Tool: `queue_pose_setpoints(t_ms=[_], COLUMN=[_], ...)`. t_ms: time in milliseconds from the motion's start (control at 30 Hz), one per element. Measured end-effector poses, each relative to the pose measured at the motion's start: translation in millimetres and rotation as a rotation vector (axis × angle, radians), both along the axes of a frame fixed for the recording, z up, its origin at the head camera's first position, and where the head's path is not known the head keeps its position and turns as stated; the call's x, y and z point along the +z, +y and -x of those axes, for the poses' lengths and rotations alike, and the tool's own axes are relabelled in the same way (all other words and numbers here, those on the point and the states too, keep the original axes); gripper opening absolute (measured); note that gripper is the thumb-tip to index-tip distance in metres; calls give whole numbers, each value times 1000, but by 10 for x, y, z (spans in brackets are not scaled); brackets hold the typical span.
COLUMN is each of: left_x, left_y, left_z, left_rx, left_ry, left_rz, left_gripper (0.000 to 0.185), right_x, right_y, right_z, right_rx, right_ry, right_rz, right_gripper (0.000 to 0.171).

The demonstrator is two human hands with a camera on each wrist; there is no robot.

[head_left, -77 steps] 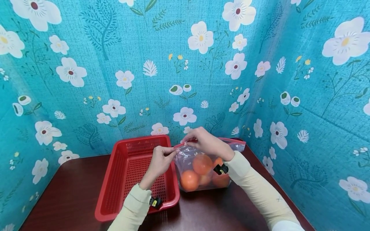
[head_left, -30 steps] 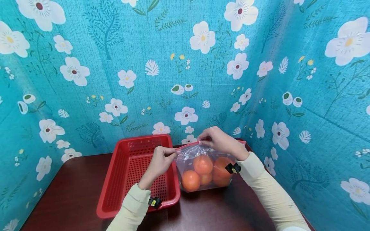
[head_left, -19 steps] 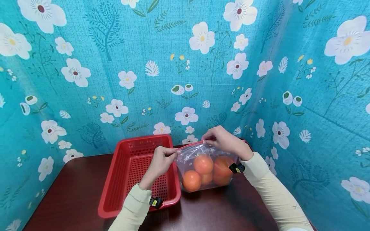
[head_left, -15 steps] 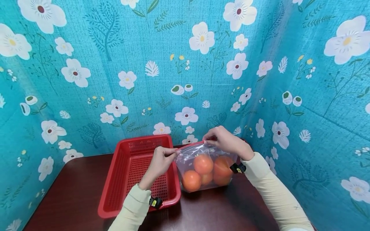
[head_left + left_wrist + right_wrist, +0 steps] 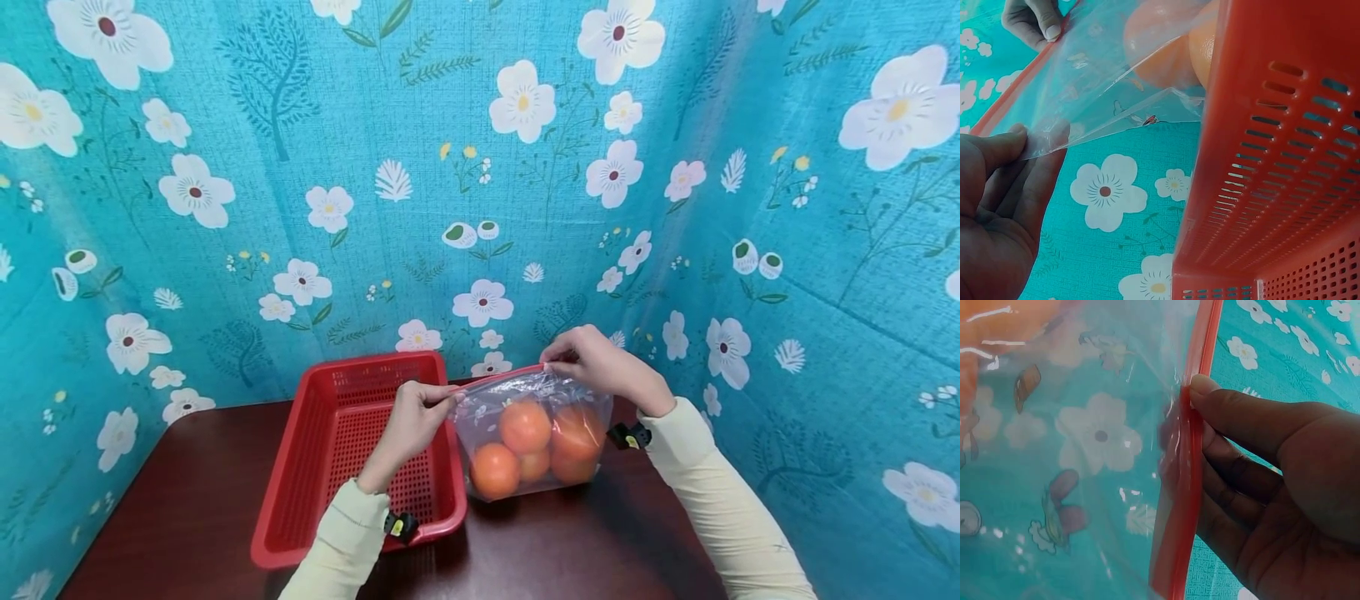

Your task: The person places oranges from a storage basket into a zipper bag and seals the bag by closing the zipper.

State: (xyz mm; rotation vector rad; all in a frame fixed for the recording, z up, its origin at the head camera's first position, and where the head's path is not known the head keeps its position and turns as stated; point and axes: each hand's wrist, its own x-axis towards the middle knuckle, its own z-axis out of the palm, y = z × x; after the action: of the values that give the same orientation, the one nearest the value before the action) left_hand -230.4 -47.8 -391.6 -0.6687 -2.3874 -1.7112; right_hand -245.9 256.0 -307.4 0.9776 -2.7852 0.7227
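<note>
Bag [image 5: 528, 433]: clear plastic, red zip strip [image 5: 1186, 487] along the top edge. It stands upright on the surface [image 5: 187, 492], just right of the basket [image 5: 360, 458] and touching, or nearly touching, its right wall. Inside are oranges [image 5: 525, 427], at least four, stacked in the lower part of the bag.

Left hand [image 5: 416, 417]: thumb and fingers pinched together on the bag's upper left corner. The left wrist view shows the clear film caught between the thumb and the fingers [image 5: 1041, 169], with the zip strip running up and away toward the other hand.

Right hand [image 5: 600, 367]: clamped on the zip strip at the top of the bag, toward its right end. The right wrist view shows the thumb tip [image 5: 1207, 387] pressing on one face of the strip and the curled fingers behind it. Strip held taut between the two hands, sloping slightly up to the right.

Basket: red, perforated, rectangular, resting on the surface; no contents visible. The left forearm, in a pale sleeve [image 5: 345, 533], crosses above its near right corner.

Surface: dark brown and glossy. Teal floral backdrop [image 5: 480, 167] encloses it behind and on both sides.
</note>
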Motion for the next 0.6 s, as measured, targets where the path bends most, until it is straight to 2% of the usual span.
queue_pose_setpoints(t_ms=[233, 600], left_x=[-14, -31], left_y=[5, -23], left_z=[21, -2], left_rx=[2, -11], left_ry=[11, -5], left_rz=[4, -6], left_gripper=[16, 16], right_x=[-12, -19], right_y=[109, 246], right_z=[8, -31], right_rx=[-5, -39], right_ry=[24, -23], right_rz=[-4, 6], right_gripper=[12, 11])
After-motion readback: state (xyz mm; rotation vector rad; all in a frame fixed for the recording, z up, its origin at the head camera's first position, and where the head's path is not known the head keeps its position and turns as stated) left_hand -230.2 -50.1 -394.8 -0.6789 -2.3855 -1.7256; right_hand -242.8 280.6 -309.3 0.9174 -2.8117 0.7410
